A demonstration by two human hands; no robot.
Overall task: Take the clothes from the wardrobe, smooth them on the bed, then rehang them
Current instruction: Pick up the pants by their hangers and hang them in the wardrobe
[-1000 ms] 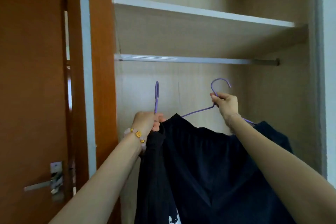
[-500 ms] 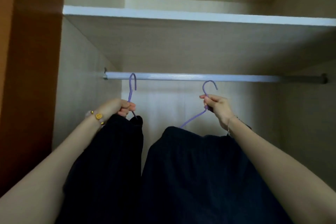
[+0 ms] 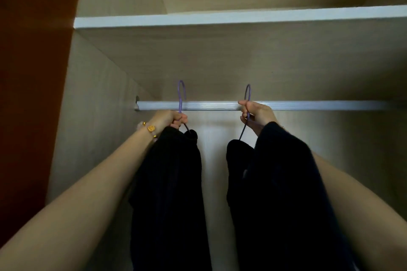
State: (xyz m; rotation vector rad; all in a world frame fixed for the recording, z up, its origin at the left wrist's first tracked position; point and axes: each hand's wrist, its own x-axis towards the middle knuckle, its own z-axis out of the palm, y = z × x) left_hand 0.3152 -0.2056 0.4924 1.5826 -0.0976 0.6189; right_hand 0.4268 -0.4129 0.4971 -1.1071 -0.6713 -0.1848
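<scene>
Inside the wardrobe, a silver hanging rail (image 3: 308, 105) runs across under a shelf. My left hand (image 3: 169, 119), with a gold bracelet at the wrist, grips the neck of a purple wire hanger (image 3: 181, 94) whose hook rises above the rail. A dark garment (image 3: 169, 193) hangs from it. My right hand (image 3: 255, 113) grips a second purple hanger (image 3: 247, 94), its hook also above the rail, carrying another dark garment (image 3: 279, 200). Whether either hook rests on the rail I cannot tell.
A white-edged shelf (image 3: 220, 18) sits above the rail. The wardrobe's left side wall (image 3: 94, 105) is close to my left arm, with a red-brown door frame (image 3: 33, 94) beyond it. A gap of back panel shows between the two garments.
Both hands have risen from below the rail, so the two hooks now stand above it. The view has moved closer and tilted up into the wardrobe.
</scene>
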